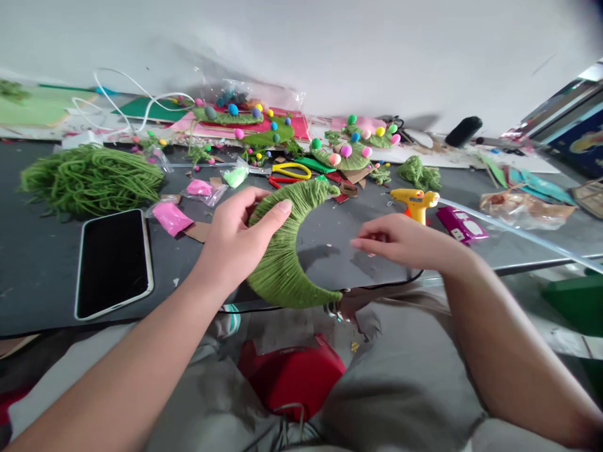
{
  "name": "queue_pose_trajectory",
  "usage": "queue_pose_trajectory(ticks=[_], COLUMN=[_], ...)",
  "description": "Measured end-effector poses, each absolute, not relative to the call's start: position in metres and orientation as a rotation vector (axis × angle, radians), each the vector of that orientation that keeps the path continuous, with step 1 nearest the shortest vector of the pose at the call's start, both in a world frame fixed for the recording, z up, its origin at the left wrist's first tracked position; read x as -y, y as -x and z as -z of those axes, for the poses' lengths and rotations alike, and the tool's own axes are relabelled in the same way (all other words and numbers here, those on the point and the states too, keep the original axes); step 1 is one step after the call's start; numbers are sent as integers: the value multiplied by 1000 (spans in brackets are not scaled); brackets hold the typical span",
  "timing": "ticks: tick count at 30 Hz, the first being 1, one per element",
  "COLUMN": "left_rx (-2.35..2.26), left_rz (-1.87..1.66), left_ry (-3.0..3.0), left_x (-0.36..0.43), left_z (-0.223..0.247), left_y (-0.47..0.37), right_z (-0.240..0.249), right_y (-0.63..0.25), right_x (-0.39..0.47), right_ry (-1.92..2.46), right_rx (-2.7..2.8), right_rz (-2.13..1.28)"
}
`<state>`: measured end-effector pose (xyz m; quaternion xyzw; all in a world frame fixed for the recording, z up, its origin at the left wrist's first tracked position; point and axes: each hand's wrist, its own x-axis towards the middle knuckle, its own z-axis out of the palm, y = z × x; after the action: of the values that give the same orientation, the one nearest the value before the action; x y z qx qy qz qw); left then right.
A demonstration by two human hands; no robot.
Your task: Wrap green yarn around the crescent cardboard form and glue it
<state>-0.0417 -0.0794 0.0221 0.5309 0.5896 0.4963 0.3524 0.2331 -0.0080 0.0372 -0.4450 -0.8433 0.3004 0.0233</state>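
A crescent wrapped in green yarn is held up over the table's front edge, its hollow side facing right. My left hand grips its outer curve, thumb lying across the front and fingers behind. To the right of the hollow, my right hand hovers with its fingers curled together in a pinch; anything between them is too small or hidden to make out. Just behind that hand is a yellow glue gun. Scissors with yellow handles lie beyond the crescent's upper tip.
A big heap of green yarn and a phone occupy the left. Pom-pom-decorated green pieces line the back. Pink packets lie near the phone, a purple packet at right. A red stool shows below.
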Motion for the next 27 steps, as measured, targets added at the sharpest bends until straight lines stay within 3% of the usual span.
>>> queue_pose_trajectory(ticks=[3,8,18,27], left_rx=[-1453,-1400,-1390,-1299], left_rz=[-1253,-1222,-1087,-1111], left_ry=[-1290,-1245,-1280,-1259], left_x=[77,75,83,105], left_z=[-18,-13,-8,-31], left_y=[42,38,43,88], right_z=[-35,-22,-1,-5], right_y=[-265,-250,-212,-107], right_x=[5,16,11,-37], right_ry=[1551,1351,1408,867], right_rx=[2524,2153,2391,2465], right_rz=[-1084,-1081,-1002,-975])
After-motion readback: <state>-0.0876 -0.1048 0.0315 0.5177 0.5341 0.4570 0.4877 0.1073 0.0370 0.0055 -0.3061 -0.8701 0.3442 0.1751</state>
